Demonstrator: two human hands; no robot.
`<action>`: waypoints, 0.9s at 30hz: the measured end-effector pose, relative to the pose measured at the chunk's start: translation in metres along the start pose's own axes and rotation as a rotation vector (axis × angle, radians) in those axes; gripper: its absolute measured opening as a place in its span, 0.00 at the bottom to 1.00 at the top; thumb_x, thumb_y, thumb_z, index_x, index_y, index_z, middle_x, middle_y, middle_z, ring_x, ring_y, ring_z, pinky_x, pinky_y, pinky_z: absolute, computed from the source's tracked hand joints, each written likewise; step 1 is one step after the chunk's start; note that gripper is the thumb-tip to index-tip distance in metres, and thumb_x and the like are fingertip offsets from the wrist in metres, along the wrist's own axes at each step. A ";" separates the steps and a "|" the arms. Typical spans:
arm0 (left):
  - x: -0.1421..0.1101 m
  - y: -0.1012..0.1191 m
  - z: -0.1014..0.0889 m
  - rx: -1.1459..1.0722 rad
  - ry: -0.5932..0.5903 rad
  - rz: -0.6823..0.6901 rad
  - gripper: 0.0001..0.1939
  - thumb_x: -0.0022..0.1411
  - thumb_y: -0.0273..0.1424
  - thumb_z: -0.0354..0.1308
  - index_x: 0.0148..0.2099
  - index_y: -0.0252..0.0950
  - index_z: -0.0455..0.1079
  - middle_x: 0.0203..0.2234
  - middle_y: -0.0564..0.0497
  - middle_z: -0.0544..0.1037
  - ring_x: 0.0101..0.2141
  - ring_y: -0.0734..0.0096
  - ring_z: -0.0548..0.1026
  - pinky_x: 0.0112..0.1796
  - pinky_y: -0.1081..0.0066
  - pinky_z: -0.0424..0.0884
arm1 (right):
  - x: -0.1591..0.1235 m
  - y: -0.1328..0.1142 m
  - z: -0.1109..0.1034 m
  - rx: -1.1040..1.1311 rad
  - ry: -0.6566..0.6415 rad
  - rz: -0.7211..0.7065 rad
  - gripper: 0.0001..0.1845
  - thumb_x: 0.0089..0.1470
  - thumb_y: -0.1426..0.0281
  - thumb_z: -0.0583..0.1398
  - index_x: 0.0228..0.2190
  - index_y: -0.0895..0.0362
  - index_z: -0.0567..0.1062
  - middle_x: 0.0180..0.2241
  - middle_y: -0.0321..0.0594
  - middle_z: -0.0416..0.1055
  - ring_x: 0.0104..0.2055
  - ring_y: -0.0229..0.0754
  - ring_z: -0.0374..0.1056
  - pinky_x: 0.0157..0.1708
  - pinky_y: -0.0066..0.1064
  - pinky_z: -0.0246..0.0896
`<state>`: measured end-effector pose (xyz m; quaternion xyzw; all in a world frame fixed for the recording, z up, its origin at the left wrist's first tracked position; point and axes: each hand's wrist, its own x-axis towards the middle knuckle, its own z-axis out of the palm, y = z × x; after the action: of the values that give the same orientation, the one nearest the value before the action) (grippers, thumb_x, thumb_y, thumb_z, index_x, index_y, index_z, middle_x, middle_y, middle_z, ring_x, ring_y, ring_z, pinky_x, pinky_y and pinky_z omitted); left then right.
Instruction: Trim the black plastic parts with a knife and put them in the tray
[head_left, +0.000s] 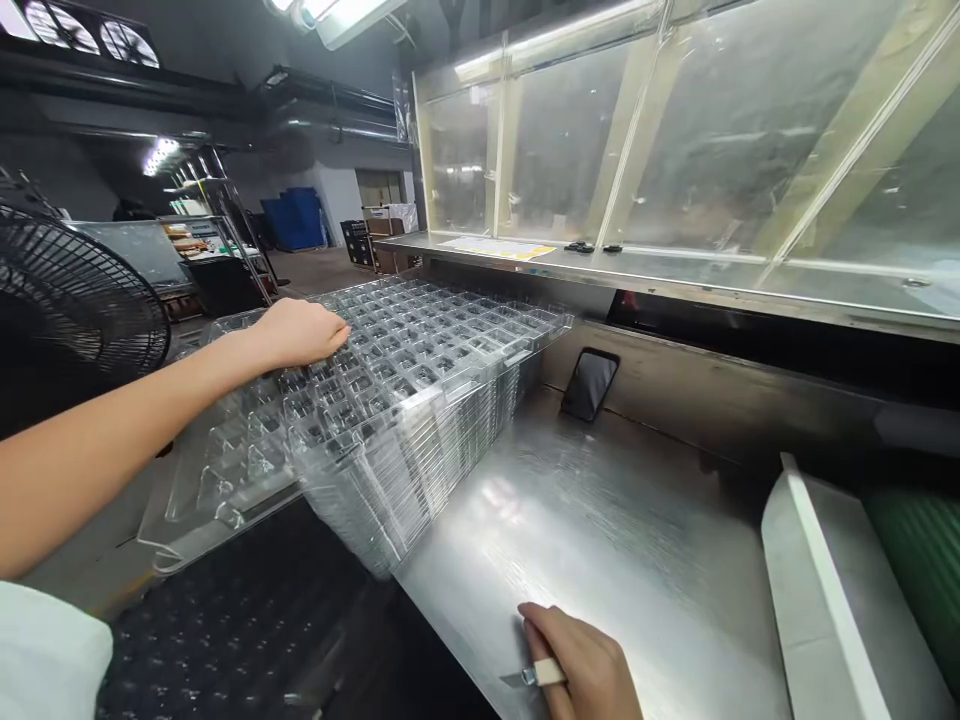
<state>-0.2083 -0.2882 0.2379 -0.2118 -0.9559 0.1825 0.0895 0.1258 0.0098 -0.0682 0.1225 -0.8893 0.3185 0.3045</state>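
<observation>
A tall stack of clear plastic blister trays [420, 390] leans on the left part of a steel table [600, 520]. My left hand [300, 332] reaches across and rests on the top tray, fingers curled down onto its far left part. My right hand [581, 665] lies near the table's front edge with fingers closed. A small blade-like tool [536, 676] with a white band sits at its index finger.
A black phone [590, 384] leans against the table's back wall. A black fan [67, 300] stands at the left. A white divider [825, 590] and a green belt [919, 570] lie at the right. Plastic sheeting hangs behind a steel shelf [600, 262].
</observation>
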 end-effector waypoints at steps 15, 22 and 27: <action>-0.012 0.005 -0.009 -0.431 -0.030 -0.006 0.12 0.54 0.41 0.57 0.29 0.39 0.74 0.27 0.49 0.78 0.30 0.62 0.71 0.31 0.67 0.56 | -0.003 0.004 0.001 -0.049 -0.053 0.007 0.11 0.72 0.71 0.52 0.46 0.52 0.75 0.29 0.37 0.74 0.27 0.43 0.73 0.30 0.31 0.65; -0.026 0.007 -0.019 -0.409 0.124 -0.111 0.14 0.52 0.43 0.54 0.31 0.40 0.75 0.26 0.52 0.79 0.31 0.62 0.73 0.32 0.68 0.59 | -0.003 0.008 -0.001 -0.088 -0.120 -0.045 0.10 0.73 0.73 0.52 0.47 0.53 0.73 0.28 0.35 0.72 0.26 0.39 0.70 0.29 0.30 0.61; -0.004 -0.010 -0.015 -0.320 0.106 -0.201 0.17 0.50 0.45 0.53 0.32 0.41 0.77 0.31 0.52 0.81 0.37 0.56 0.77 0.34 0.68 0.62 | -0.004 0.007 0.001 -0.101 -0.150 -0.029 0.11 0.73 0.73 0.51 0.47 0.54 0.72 0.28 0.35 0.70 0.26 0.39 0.68 0.28 0.31 0.55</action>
<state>-0.2049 -0.2939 0.2552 -0.1363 -0.9830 0.0070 0.1225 0.1260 0.0147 -0.0750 0.1432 -0.9226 0.2589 0.2476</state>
